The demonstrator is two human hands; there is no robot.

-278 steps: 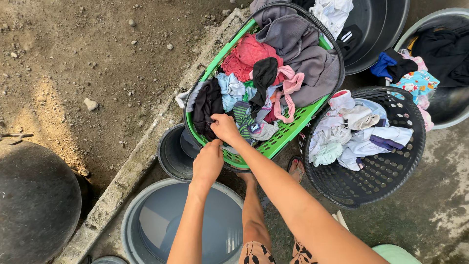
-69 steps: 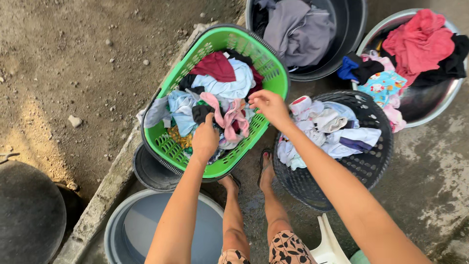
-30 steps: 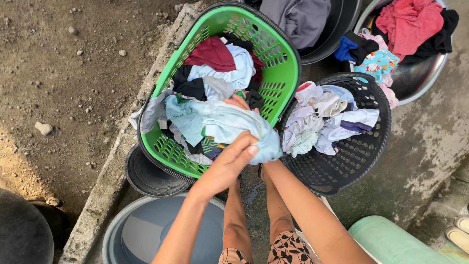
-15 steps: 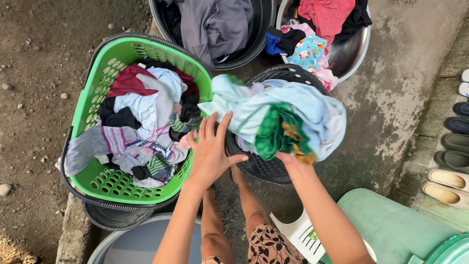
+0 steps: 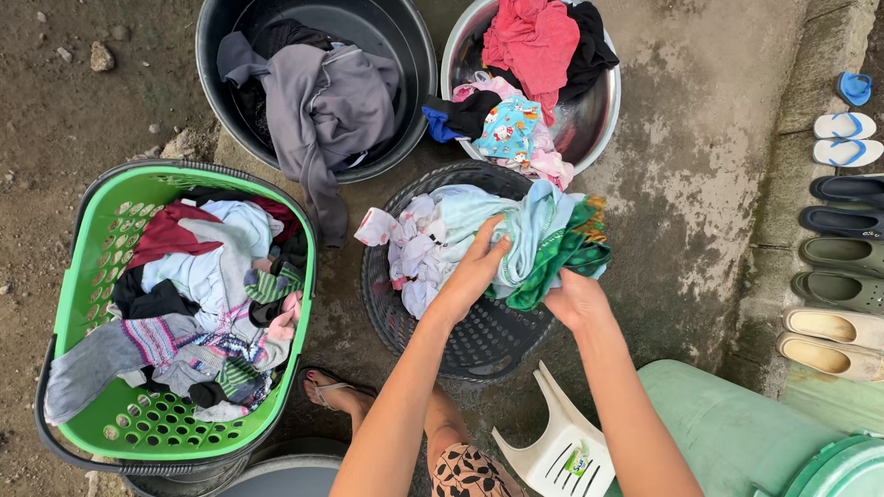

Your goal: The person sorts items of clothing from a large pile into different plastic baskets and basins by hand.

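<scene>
My left hand (image 5: 476, 270) presses down on a light blue and green garment (image 5: 543, 241) that lies over the pale clothes in the black round basket (image 5: 479, 345). My right hand (image 5: 575, 299) grips the same garment at its green edge, over the basket's right rim. To the left stands the green laundry basket (image 5: 97, 258), filled with mixed coloured clothes.
A black tub (image 5: 405, 41) with a grey garment and a metal basin (image 5: 589, 124) with red, black and patterned clothes stand beyond. A white stool (image 5: 552, 451) and a green drum (image 5: 755, 442) are near my legs. Several sandals (image 5: 843, 267) line the right edge.
I lifted the light blue and green garment out of the green basket, carried it right, and lowered it onto the clothes in the black basket. The view shifted right.
</scene>
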